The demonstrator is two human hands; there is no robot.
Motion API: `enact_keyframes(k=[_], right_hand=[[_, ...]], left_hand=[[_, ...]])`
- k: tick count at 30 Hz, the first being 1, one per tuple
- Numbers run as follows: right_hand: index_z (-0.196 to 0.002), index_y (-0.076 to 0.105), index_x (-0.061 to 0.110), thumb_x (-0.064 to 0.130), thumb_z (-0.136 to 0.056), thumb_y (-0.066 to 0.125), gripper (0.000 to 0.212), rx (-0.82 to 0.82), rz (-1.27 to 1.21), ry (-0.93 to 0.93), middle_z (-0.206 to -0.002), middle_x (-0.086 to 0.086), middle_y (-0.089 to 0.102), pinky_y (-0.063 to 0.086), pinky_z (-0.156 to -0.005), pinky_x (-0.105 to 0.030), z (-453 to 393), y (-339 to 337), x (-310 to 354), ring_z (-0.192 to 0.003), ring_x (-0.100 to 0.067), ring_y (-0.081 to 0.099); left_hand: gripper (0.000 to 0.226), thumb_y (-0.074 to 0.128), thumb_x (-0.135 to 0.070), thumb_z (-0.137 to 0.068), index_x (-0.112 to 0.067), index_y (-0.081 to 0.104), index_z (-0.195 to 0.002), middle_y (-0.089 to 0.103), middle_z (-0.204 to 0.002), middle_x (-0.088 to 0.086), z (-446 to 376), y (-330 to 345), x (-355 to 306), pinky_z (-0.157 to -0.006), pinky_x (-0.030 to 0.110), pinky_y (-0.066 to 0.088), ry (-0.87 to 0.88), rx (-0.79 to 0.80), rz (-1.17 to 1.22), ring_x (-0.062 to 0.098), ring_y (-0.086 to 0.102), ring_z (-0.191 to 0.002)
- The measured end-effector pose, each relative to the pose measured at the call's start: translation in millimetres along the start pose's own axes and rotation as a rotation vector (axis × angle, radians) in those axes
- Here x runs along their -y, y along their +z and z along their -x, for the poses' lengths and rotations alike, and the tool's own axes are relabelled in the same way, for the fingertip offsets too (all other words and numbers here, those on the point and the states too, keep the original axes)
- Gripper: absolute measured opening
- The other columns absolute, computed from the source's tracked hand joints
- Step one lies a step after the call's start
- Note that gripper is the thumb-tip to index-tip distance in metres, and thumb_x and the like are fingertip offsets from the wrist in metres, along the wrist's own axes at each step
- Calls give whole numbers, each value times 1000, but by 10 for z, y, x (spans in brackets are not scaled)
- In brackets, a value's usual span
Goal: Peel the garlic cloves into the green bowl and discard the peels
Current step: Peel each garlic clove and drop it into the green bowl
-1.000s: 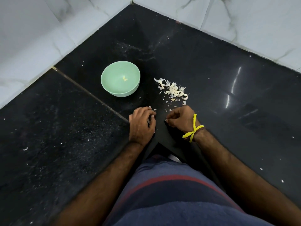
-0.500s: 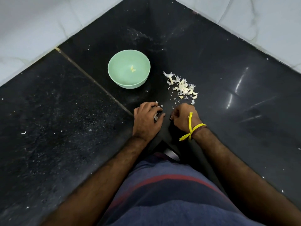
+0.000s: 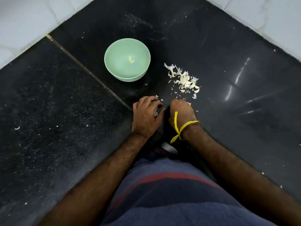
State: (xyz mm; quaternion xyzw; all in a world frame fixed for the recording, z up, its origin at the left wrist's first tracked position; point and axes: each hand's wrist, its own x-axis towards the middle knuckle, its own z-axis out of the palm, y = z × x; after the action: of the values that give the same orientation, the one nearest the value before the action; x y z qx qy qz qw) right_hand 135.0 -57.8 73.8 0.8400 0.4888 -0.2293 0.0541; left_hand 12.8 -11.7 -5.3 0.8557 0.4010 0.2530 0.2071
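Since the earlier frames both hands sit a little farther from the body edge of the bench, and the view has tilted so the bowl appears lower in frame; bowl and peel pile have kept their places relative to each other.

Left hand [image 3: 146,117] rests on the bench [image 3: 236,46], fingers curled around a pale garlic piece [image 3: 156,113] showing between fingers and thumb. Right hand [image 3: 181,111] lies just beside it, fingers curled under — whether it holds anything cannot be determined. A yellow thread [image 3: 179,128] is tied at the right wrist.

Bowl [image 3: 114,66], green, stands upright beyond the left hand, holding one small peeled clove [image 3: 131,60] near its centre. Pile [image 3: 184,79] of peels and cloves lies to the right of the bowl, apart from it, just beyond the right hand. Loose flakes lie between the pile and the hands.

Surface: polished black stone, speckled, with a thin seam [image 3: 84,69] running diagonally past the bowl toward the left hand. White flecks are scattered across the left slab. Light streaks reflect on the right side. Pale marbled wall tiles [image 3: 24,22] border the bench on two sides — meeting at a corner at the top.
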Motion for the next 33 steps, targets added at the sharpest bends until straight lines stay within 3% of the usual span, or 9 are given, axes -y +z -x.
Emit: enact_keyframes(k=[8,15,17,19,20,22,24,28,33], right_hand=[[-118,51,3,10,-103,33,24,-162,179,-68,-120,-15,56,51,-83,-40,54,178,121,-110,-31,60],[-113,54,6,10,-98,41,20,-231,151,-169,-116,-15,59,50,-84,-40,133,159,28,-107,-31,61],[-103,62,5,9,-92,52,16,-186,-56,-118,-108,-16,64,48,-83,-37,62,100,-117,-102,-33,62],[-80,69,11,8,-85,64,7,-142,-448,-15,-83,-8,70,47,-73,-29,12,41,-305,-83,-26,65],[-71,69,15,6,-82,69,14,-104,-688,27,-72,-4,68,49,-71,-29,30,18,-375,-72,-21,64],[-71,70,12,0,-81,73,16,-8,-1153,63,-65,-5,67,58,-67,-33,134,-28,-450,-63,-17,63],[-80,69,2,-4,-81,73,7,91,-1464,44,-67,-9,69,60,-61,-28,250,-96,-479,-61,-16,66],[-87,67,1,-5,-80,71,11,144,-1690,-83,-72,-12,70,59,-59,-27,373,-187,-531,-59,-16,68],[-90,68,-4,4,-72,74,21,23,-1631,-280,-74,-15,72,60,-63,-26,423,-190,-588,-66,-19,71]], left_hand=[[29,61,-38,-87,-18,73,-103,66,-119,1,1,6,17,-94,38,34,-10,31,25,20,53,-118],[28,61,-34,-89,-18,73,-108,67,-121,-2,24,-55,-52,-94,40,38,23,-13,29,20,55,-118],[22,67,-27,-89,-19,74,-109,68,-120,-4,38,-78,-70,-94,39,37,35,-63,45,18,56,-116],[22,70,-23,-89,-20,75,-111,69,-118,-5,48,-108,-99,-95,38,40,49,-54,92,18,58,-115],[23,71,-23,-90,-18,75,-112,70,-117,-4,52,-135,-122,-96,39,44,59,-24,144,18,59,-114],[25,74,-19,-88,-13,76,-112,73,-112,0,66,-207,-197,-95,40,50,78,19,277,17,63,-108],[22,76,-14,-86,-10,78,-108,75,-106,0,68,-307,-323,-91,38,54,88,-19,359,14,66,-102],[14,77,-11,-87,-11,79,-100,75,-98,-7,17,-506,-553,-80,31,56,70,-85,496,10,68,-86],[8,75,-12,-90,-12,78,-97,78,-89,-2,-38,-619,-704,-74,33,58,-146,5,665,16,72,-77]])
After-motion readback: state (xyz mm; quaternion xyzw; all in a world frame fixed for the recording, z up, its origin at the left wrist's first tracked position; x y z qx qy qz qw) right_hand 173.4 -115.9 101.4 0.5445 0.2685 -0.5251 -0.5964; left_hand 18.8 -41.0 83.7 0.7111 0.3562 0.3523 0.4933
